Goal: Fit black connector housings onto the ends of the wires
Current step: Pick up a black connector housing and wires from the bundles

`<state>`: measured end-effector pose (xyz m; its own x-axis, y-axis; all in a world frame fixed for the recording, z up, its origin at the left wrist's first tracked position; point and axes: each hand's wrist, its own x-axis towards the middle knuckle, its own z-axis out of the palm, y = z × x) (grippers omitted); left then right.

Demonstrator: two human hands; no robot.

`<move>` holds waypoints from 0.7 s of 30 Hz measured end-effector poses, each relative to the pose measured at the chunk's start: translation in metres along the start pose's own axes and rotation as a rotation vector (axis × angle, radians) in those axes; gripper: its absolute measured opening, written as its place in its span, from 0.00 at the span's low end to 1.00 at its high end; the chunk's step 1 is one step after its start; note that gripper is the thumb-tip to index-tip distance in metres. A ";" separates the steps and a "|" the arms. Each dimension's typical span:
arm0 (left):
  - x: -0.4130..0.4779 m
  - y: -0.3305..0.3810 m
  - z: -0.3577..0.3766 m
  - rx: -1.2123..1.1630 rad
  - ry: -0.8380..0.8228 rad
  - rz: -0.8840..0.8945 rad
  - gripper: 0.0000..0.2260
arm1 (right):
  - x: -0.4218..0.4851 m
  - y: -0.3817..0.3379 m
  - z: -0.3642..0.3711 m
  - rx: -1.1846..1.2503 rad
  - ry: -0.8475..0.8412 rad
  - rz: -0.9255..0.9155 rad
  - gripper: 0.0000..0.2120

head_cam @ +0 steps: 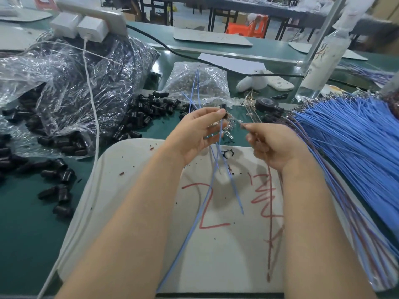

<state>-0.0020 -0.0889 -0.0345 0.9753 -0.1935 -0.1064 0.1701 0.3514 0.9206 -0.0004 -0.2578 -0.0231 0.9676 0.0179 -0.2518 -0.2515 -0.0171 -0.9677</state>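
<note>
**Fig. – Housing and wires held over the mat**

Head view. L hand (198, 134) is raised over the far edge of the white mat (133, 190), fingers curled. Thumb & forefinger pinch a black housing (222, 107) at the fingertips. A few blue wires (218, 160) run thru the same grip: ends stick up beyond the hand, tails hang down across the mat. Whether any wire sits in the housing: can't tell.

R hand (274, 145) is just beside it, not touching. Its fingers are curled, w/ thumb & forefinger pinching a brown wire (269, 212) near its tip. The tip points toward the housing w/ a small gap btwn them. The rest of the wire drops over the mat's red scrawl.

On the green bench (32, 234):
- Loose housings (149, 113) are heaped beyond L hand, w/ more spilling from a clear bag (75, 83) at far L.
- A smaller bag (200, 83) lies behind the hands.
- A thick bundle (345, 137), mostly blue, fans along the R side.
- A tape roll (266, 104) sits near the bundle's far end.
- A white cable (94, 126) crosses the bench at L.
</note>
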 end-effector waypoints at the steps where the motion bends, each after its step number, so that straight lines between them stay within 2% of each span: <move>1: 0.001 0.000 -0.001 -0.007 0.027 0.005 0.00 | -0.002 0.000 -0.001 -0.004 -0.072 0.007 0.05; 3: 0.002 0.001 -0.003 -0.050 0.058 0.025 0.01 | -0.008 -0.004 -0.002 0.153 -0.269 -0.082 0.10; 5: 0.001 0.002 -0.006 -0.114 0.023 0.058 0.01 | -0.015 -0.011 -0.005 0.461 -0.503 -0.237 0.11; 6: 0.000 0.003 -0.006 -0.146 -0.021 0.071 0.01 | -0.018 -0.014 -0.006 0.602 -0.569 -0.291 0.11; 7: -0.002 0.003 -0.006 -0.165 -0.075 0.079 0.02 | -0.018 -0.015 -0.005 0.697 -0.546 -0.318 0.10; 8: -0.004 0.003 -0.005 -0.163 -0.137 0.079 0.02 | -0.017 -0.015 -0.003 0.724 -0.414 -0.326 0.08; 11: -0.009 0.000 0.000 -0.056 -0.326 0.031 0.04 | -0.010 -0.009 0.004 0.522 0.177 -0.327 0.07; 13: -0.012 -0.002 0.002 -0.022 -0.421 -0.033 0.07 | -0.006 -0.006 0.005 0.501 0.345 -0.332 0.07; 16: -0.014 -0.002 0.001 0.020 -0.471 -0.096 0.09 | -0.006 -0.005 -0.002 0.665 0.446 -0.369 0.04; 18: -0.015 -0.002 0.000 0.048 -0.430 -0.083 0.08 | -0.004 -0.006 -0.005 0.762 0.406 -0.360 0.04; 20: -0.014 -0.001 0.001 0.022 -0.362 -0.059 0.04 | -0.001 -0.005 -0.002 0.675 0.307 -0.289 0.06; 21: -0.013 -0.001 0.001 0.007 -0.326 -0.048 0.04 | 0.000 -0.004 0.003 0.532 0.242 -0.247 0.07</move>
<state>-0.0146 -0.0878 -0.0338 0.8697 -0.4930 -0.0252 0.2131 0.3290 0.9200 0.0005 -0.2547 -0.0193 0.9603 -0.2696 -0.0710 0.0633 0.4588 -0.8863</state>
